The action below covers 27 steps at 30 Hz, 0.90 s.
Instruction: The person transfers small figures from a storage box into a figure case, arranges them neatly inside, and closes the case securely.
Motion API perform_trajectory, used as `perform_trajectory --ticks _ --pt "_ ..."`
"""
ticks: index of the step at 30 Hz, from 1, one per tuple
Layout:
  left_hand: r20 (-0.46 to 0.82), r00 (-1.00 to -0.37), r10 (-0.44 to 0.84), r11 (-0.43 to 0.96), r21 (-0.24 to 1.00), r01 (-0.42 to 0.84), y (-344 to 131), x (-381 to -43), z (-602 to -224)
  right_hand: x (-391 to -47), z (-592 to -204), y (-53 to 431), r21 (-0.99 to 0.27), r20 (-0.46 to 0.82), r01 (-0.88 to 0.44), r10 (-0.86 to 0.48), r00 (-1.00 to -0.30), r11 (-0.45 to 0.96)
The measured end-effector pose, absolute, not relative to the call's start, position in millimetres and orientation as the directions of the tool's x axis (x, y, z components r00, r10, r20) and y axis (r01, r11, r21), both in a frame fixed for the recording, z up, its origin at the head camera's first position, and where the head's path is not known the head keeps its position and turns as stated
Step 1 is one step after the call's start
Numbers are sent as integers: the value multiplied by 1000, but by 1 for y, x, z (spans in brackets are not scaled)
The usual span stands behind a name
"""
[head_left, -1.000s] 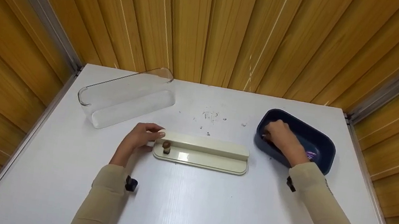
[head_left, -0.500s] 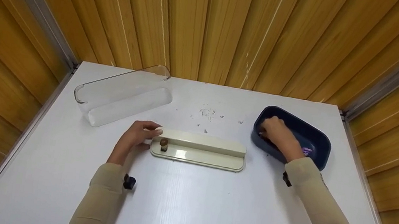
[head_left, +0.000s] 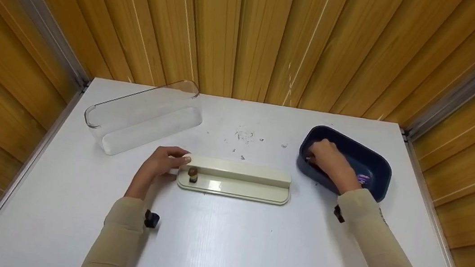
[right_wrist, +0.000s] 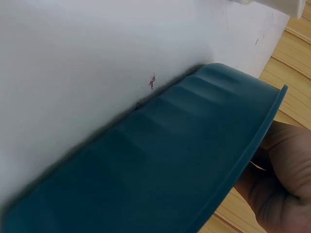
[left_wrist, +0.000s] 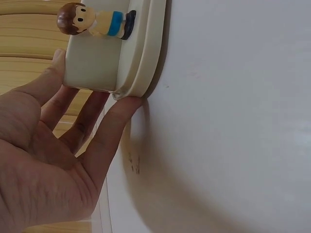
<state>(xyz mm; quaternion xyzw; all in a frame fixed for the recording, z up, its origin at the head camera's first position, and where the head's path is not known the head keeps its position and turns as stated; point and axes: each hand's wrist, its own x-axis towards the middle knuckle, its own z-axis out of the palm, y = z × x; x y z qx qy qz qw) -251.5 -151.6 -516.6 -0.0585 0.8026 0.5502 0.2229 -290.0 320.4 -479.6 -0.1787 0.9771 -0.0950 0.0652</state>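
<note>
Two hands share the work; the left hand (head_left: pixel 161 162), left of centre in the frame, pinches the end of a cream two-step stand (head_left: pixel 240 168), thumb on the upper step and the other fingers behind and against the end; a small figurine (head_left: pixel 193 175) stands upright on the lower step, near that held end; the right hand (head_left: pixel 327 158) reaches into a navy tub (head_left: pixel 355 150) at the right of the frame, its fingertips hidden, so whether they are apart or closed on something I cannot tell.

The step in hand looks like picking from the tub while the stand is steadied; the next move, I judge, calls for a sure pinch and a lift clear of the rim; a purple item (head_left: pixel 363 179) lies in the tub, beside the right wrist.

No brand, label or writing can be read; the figurine shows only brown hair and blue shorts in the left wrist view; any print on the purple item is too small to tell.
</note>
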Motion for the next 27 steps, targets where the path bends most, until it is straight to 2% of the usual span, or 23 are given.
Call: perform_trajectory --ticks 7,15,27 --pt "-430 -889 156 387 855 -346 -151 -253 -517 -290 -480 321 -202 -78 -319 -340 -937 926" --pt "-376 -911 167 412 866 -282 -152 -254 -519 -287 -483 324 -206 -51 -347 -364 -930 915" --pt "-397 -903 167 397 865 -307 -152 -253 -517 -284 -449 324 -230 -162 -257 -297 -941 939"
